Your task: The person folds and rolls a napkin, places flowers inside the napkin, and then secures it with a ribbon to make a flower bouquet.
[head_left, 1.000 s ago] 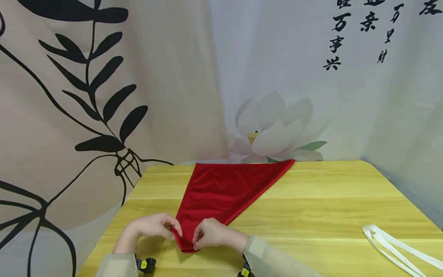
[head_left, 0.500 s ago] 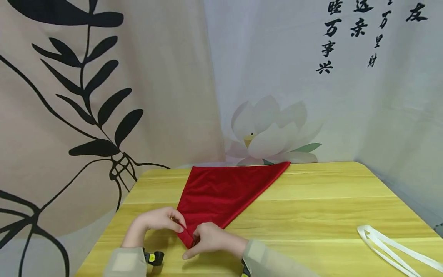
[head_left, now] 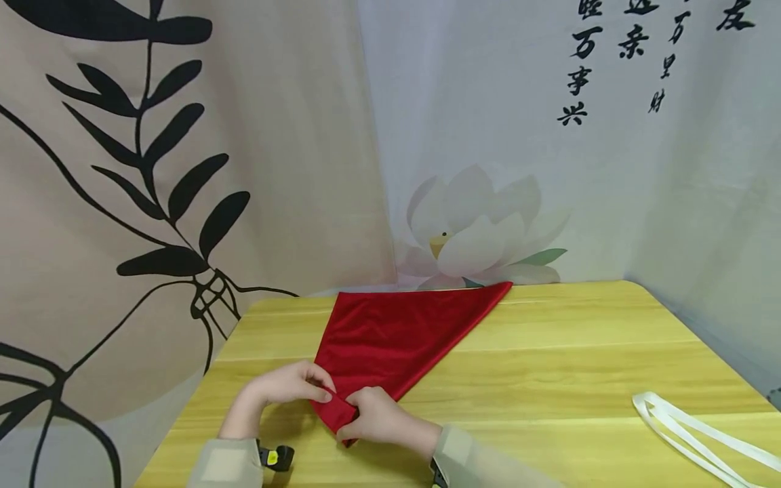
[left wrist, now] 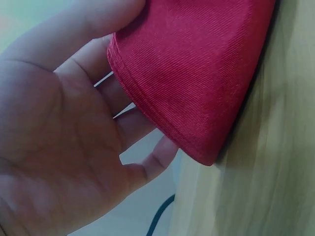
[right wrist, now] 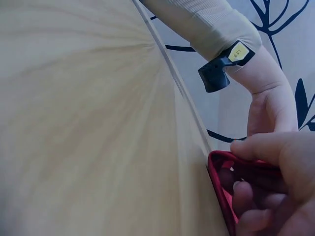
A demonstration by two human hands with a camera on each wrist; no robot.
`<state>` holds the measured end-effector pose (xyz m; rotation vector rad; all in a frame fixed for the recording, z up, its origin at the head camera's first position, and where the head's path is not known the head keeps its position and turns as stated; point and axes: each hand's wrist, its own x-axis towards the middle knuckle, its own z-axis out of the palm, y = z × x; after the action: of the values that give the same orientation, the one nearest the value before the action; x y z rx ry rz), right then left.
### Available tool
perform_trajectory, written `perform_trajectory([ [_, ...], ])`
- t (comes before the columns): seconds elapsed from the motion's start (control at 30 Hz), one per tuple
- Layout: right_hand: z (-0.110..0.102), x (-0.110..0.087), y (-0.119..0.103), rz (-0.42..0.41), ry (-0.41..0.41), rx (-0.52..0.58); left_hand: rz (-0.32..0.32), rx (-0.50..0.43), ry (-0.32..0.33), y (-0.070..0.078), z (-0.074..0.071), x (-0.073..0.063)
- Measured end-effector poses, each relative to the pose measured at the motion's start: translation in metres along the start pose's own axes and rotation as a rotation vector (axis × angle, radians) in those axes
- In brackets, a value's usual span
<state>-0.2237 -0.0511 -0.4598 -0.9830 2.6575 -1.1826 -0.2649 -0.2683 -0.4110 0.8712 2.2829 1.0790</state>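
We see left hand (head_left: 287, 386), fingers pinching red cloth (head_left: 396, 339); right hand (head_left: 379, 419), fingers gripping its near end; white ribbon (head_left: 708, 427) lies apart on table (head_left: 549, 386).

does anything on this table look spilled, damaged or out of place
Nothing looks spilled or damaged. The red cloth is bent up at its near end, but the left hand and right hand hold it there, so likely just handling. A white strap lies loosely at the right.
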Motion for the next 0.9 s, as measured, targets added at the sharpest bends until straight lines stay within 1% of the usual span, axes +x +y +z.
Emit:
perform_trajectory([
  [0.1,-0.002,0.002,0.001,0.017,0.016,0.012,-0.003,0.010,0.028,0.003,0.001,0.002],
  [0.17,-0.003,0.002,0.002,0.035,0.017,0.040,-0.007,0.015,0.042,0.004,0.001,0.003],
  [0.33,-0.004,0.004,0.005,0.093,0.025,0.139,-0.016,0.043,0.084,0.000,0.003,0.009],
  [0.47,-0.005,0.005,0.008,0.126,0.036,0.183,-0.019,0.059,0.113,-0.002,0.005,0.013],
  [0.6,-0.006,0.006,0.011,0.141,0.032,0.176,-0.022,0.057,0.133,-0.002,0.008,0.016],
  [0.77,-0.007,0.006,0.014,0.145,0.033,0.157,-0.006,0.079,0.152,-0.002,0.012,0.019],
  [0.9,-0.008,0.005,0.016,0.151,0.029,0.167,-0.017,0.084,0.164,-0.002,0.015,0.021],
])
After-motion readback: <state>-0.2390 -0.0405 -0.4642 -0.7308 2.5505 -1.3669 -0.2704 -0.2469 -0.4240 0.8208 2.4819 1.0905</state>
